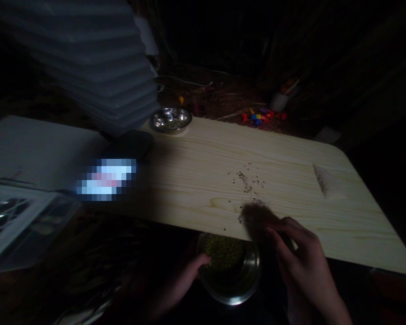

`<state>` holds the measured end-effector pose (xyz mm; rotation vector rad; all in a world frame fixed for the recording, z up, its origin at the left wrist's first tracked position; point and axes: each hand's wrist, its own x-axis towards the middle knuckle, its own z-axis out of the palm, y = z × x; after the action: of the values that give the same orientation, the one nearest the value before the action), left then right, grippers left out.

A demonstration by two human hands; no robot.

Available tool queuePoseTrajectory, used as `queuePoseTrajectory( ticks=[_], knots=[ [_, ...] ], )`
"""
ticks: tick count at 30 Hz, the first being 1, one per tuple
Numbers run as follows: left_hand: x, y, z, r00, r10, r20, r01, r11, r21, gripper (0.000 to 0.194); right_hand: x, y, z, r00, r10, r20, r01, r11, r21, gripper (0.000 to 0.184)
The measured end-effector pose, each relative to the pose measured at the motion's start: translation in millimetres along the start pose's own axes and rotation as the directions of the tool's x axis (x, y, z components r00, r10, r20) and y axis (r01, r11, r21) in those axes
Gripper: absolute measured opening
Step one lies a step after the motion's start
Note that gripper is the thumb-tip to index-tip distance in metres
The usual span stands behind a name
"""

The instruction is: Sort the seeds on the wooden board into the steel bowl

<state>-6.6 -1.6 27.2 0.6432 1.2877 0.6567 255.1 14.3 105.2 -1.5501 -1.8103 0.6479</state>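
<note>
while over the bowl (232,275), both hands (301,257) at table edge (189,221)

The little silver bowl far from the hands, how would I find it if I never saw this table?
Start at the pale wooden table and follow its far edge leftward. The small steel bowl sits there beside the white pleated lamp. Unlike the big bowl of green beans below the near edge, it is shallow and nearly empty.

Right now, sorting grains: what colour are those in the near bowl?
Green, in the steel bowl; head view.
</note>
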Motion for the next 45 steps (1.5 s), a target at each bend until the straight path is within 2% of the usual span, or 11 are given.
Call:
queuePoseTrajectory(
  ticks=[3,10,15,21,27,32,37,42,45],
  knots=[
    [-0.1,-0.1,-0.8,0.999,0.031,0.009,-0.031,1.0,0.001,0.012,-1.0,-0.4,-2.1,1.0,-0.003,-0.027,0.003,1.0,0.012,0.015],
    [1.4,-3.4,-2.2,0.999,0.045,0.004,-0.045,0.999,-0.002,0.018,0.7,1.2,3.2,0.999,-0.002,-0.033,0.002,1.0,0.003,0.017],
    [-3.6,7.0,3.4,0.999,-0.026,-0.042,0.026,1.0,0.003,0.018,-0.2,-3.6,3.9,1.0,-0.014,0.009,0.014,1.0,0.027,0.017],
    [-4.5,7.5,3.9,0.998,-0.02,-0.058,0.021,1.0,0.019,0.016,-1.2,-3.1,3.7,0.999,0.002,-0.032,-0.001,1.0,0.024,0.017],
    [-1.4,2.6,0.7,0.998,-0.048,-0.048,0.049,0.999,0.021,0.016,-4.2,-10.9,6.6,0.997,-0.037,0.074,0.03,0.996,0.087,0.017],
    [1.0,-0.4,-0.2,1.0,0.006,0.005,-0.006,1.0,-0.026,0.017,0.9,-14.3,13.5,0.997,-0.05,0.052,0.045,0.995,0.094,0.017],
    [2.9,-4.9,-3.6,1.0,0.01,0.023,-0.009,0.999,-0.036,0.021,4.1,-19.0,19.3,0.986,-0.097,0.138,0.079,0.988,0.131,0.022],
    [2.1,-6.2,-3.9,0.996,-0.065,-0.066,0.065,0.998,0.004,0.022,3.6,-12.8,17.2,0.997,-0.019,0.081,0.013,0.997,0.07,0.019],
    [2.9,-10.7,-5.5,0.998,-0.054,-0.044,0.053,0.999,-0.01,0.026,4.6,-1.8,11.2,0.999,0.017,0.031,-0.018,1.0,0.02,0.02]
  ],
)
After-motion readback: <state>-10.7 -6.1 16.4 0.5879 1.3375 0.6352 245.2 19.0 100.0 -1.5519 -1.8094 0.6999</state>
